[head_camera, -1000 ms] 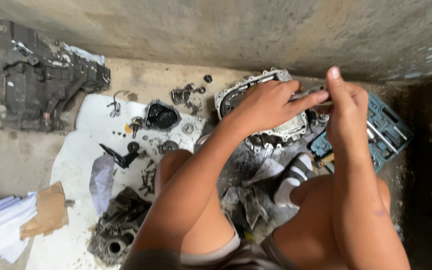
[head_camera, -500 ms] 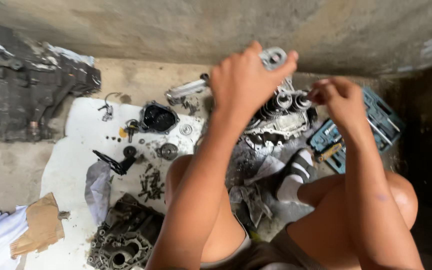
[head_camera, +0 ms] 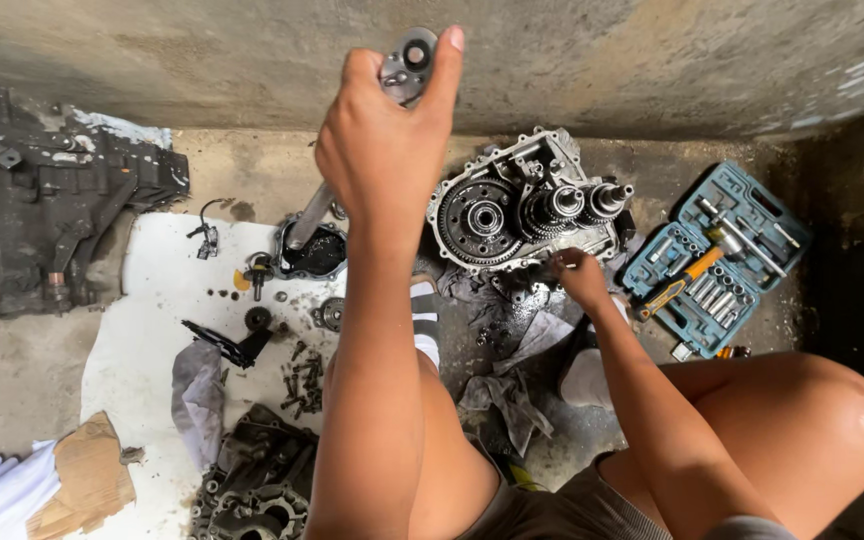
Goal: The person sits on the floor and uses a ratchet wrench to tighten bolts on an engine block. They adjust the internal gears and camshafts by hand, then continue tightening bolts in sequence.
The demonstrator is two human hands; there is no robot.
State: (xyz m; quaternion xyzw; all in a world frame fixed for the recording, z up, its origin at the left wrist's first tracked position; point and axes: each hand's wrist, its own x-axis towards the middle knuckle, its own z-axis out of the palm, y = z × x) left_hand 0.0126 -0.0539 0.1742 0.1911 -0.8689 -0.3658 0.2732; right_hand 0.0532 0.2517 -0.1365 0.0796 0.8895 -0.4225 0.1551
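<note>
Raised higher than a moment ago, the left hand (head_camera: pixel 384 140) grips a long silver metal shaft (head_camera: pixel 367 140) above the open grey gearbox casing with exposed gears (head_camera: pixel 522 205); the right hand (head_camera: pixel 579 277), fingers curled, touches the casing's lower edge.
</note>
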